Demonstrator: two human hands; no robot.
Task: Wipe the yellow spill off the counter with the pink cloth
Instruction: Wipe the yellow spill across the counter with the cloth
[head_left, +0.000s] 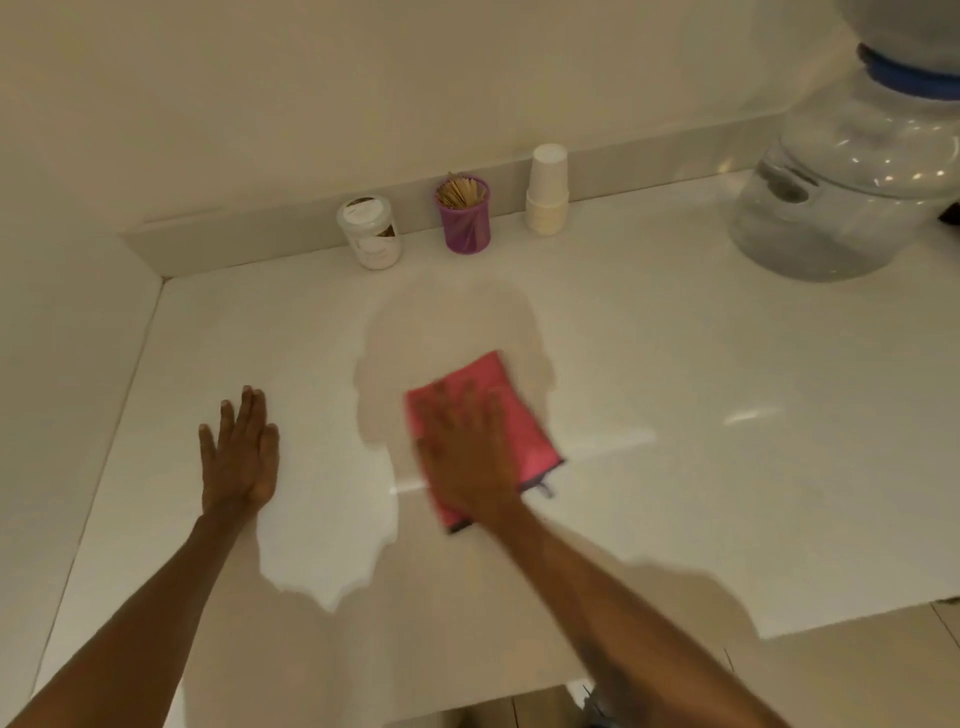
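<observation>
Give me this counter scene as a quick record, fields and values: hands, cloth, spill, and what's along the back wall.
left hand: left hand flat on the counter, fingers spread, holding nothing
right hand: right hand pressed flat on the pink cloth, blurred by motion
cloth position: folded, lying on the counter near the middle
spill: no yellow visible; only a faint dull patch around the cloth, shadow or wet film, cannot tell which
back wall, left to right: white-lidded jar, purple cup of wooden sticks, stack of white paper cups
far right: large clear water bottle
</observation>
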